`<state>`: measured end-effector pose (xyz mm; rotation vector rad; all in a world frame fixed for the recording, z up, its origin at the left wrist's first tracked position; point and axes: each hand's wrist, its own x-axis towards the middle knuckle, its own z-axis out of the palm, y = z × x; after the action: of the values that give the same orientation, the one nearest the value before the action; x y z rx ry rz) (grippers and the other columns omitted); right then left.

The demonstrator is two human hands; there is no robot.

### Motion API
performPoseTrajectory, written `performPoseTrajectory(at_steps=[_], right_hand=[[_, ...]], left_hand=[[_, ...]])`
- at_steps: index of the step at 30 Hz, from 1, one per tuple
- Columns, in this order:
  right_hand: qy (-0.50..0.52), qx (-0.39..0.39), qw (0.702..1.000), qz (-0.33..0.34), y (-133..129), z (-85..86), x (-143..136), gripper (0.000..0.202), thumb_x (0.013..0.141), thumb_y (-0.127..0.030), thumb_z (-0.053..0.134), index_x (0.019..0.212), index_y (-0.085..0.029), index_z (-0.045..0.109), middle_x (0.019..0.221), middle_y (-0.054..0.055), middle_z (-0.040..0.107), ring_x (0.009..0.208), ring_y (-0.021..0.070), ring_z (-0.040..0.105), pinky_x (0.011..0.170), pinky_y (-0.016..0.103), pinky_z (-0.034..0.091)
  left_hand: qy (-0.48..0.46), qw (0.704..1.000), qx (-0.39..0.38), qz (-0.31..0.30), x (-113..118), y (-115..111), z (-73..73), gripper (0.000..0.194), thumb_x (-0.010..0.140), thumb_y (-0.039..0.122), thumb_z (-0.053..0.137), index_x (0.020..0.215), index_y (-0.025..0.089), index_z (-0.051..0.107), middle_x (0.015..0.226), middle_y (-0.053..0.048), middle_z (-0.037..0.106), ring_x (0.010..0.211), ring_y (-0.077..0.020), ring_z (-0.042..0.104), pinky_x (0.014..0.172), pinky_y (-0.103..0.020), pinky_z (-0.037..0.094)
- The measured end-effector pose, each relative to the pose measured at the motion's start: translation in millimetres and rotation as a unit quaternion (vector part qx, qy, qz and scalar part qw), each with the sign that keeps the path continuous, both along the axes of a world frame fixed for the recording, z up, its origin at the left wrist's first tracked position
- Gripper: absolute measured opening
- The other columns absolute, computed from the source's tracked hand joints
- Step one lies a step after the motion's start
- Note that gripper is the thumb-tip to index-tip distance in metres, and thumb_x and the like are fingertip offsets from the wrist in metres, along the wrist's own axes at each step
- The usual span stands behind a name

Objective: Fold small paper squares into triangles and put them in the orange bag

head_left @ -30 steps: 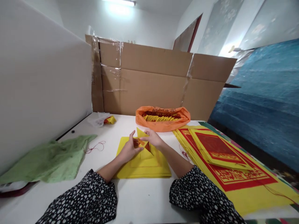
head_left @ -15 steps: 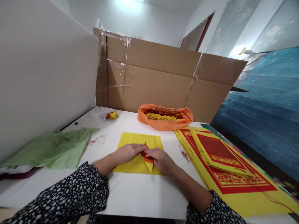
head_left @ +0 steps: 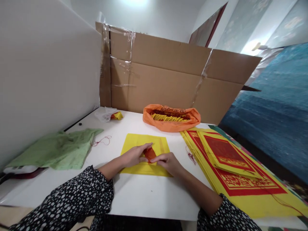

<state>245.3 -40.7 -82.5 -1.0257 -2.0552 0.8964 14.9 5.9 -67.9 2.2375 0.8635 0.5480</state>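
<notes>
A small folded red-orange paper (head_left: pixel 150 154) is held between my two hands, above a square yellow sheet (head_left: pixel 158 144) lying on the white table. My left hand (head_left: pixel 135 155) grips its left side, with the thumb below and the fingers along the upper edge. From the right, the thumb and fingertips of my right hand (head_left: pixel 169 161) pinch its lower corner. Part of the folded paper is hidden behind my fingers.
An orange bag (head_left: pixel 171 125) full of folded yellow papers stands at the back. To the right lie stacked yellow sheets with red print (head_left: pixel 240 179). A green cloth (head_left: pixel 57 149), red thread (head_left: pixel 102 141) and a clear plastic bag (head_left: pixel 105 114) are on the left. Cardboard (head_left: pixel 163 80) stands behind.
The folded paper has turned in my hands, and its yellow point facing me no longer shows. My left fingers have lifted and opened around it; my right hand has shifted to its lower corner.
</notes>
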Motion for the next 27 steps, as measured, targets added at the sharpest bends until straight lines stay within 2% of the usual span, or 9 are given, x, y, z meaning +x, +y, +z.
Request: performPoseTrajectory(at_steps=[4,6,9,11,14,16,18,22,27], right_hand=[[0.048,-0.081,0.995,-0.028,22,1.0,-14,0.012,0.081,-0.026,0.059,0.078,-0.02,0.069,0.073,-0.002,0.068,0.069,0.0148,0.061,0.068,0.026,0.046],[0.063,-0.096,0.993,-0.034,33,0.8,-21,0.01,0.078,-0.028,0.062,0.073,-0.018,0.063,0.066,-0.005,0.059,0.062,0.012,0.053,0.061,0.024,0.041],[0.041,-0.084,0.995,-0.037,41,4.0,-28,0.01,0.075,-0.025,0.066,0.075,-0.019,0.058,0.063,-0.008,0.049,0.058,0.0102,0.046,0.058,0.023,0.037],[0.016,-0.05,0.998,-0.046,40,7.7,-31,0.01,0.076,-0.022,0.066,0.081,-0.02,0.057,0.065,-0.007,0.049,0.059,0.0109,0.047,0.058,0.023,0.039],[-0.064,0.078,0.991,-0.084,28,8.6,-32,0.012,0.079,-0.02,0.067,0.088,-0.019,0.059,0.081,0.0,0.06,0.075,0.0163,0.056,0.07,0.029,0.047],[-0.151,0.185,0.967,-0.091,11,2.6,-33,0.012,0.082,-0.02,0.068,0.093,-0.017,0.062,0.099,0.008,0.065,0.094,0.0224,0.059,0.084,0.037,0.047],[-0.229,0.253,0.937,-0.08,-9,-8.3,-35,0.024,0.085,-0.024,0.067,0.107,-0.016,0.064,0.121,0.015,0.062,0.114,0.0285,0.054,0.096,0.045,0.044],[-0.304,0.248,0.912,-0.117,-45,-28.6,-42,0.069,0.082,-0.044,0.068,0.138,-0.011,0.046,0.147,0.021,0.039,0.138,0.0357,0.032,0.108,0.052,0.035],[-0.319,0.176,0.919,-0.153,-59,-24.4,-49,0.075,0.085,-0.052,0.06,0.146,-0.014,0.037,0.154,0.018,0.027,0.143,0.0328,0.021,0.113,0.051,0.029]], left_hand=[[0.001,1.0,0.001,-0.013,-1,-1,3.2,0.079,0.073,0.022,0.069,0.145,0.023,0.036,0.116,-0.008,0.065,0.099,-0.024,0.063,0.088,-0.034,0.047],[-0.02,1.0,-0.014,-0.019,-2,1,5.9,0.07,0.073,0.02,0.067,0.139,0.021,0.044,0.114,-0.008,0.066,0.095,-0.0225,0.063,0.086,-0.033,0.048],[-0.09,0.994,-0.065,-0.003,-1,6,7.2,0.026,0.081,0.024,0.058,0.105,0.017,0.064,0.116,-0.01,0.065,0.1,-0.0224,0.062,0.088,-0.034,0.048],[-0.132,0.986,-0.093,0.036,2,9,4.6,0.017,0.084,0.031,0.057,0.08,0.016,0.064,0.116,-0.012,0.065,0.104,-0.024,0.062,0.091,-0.036,0.048],[-0.166,0.976,-0.12,0.079,5,13,-2.7,0.025,0.08,0.037,0.063,0.066,0.015,0.06,0.114,-0.014,0.066,0.104,-0.0262,0.064,0.092,-0.039,0.049],[-0.181,0.97,-0.136,0.086,7,14,-7.5,0.026,0.076,0.038,0.067,0.066,0.015,0.06,0.115,-0.015,0.065,0.105,-0.0268,0.064,0.094,-0.041,0.049],[-0.19,0.967,-0.149,0.087,7,16,-10.8,0.027,0.073,0.038,0.07,0.064,0.015,0.059,0.116,-0.015,0.065,0.106,-0.0269,0.064,0.095,-0.041,0.049],[-0.19,0.964,-0.159,0.095,6,19,-12.5,0.029,0.071,0.038,0.073,0.062,0.016,0.056,0.117,-0.015,0.065,0.107,-0.0272,0.064,0.096,-0.043,0.049],[-0.173,0.969,-0.151,0.094,5,21,-9.0,0.03,0.071,0.04,0.073,0.063,0.016,0.057,0.12,-0.016,0.064,0.11,-0.0284,0.063,0.098,-0.044,0.048]])
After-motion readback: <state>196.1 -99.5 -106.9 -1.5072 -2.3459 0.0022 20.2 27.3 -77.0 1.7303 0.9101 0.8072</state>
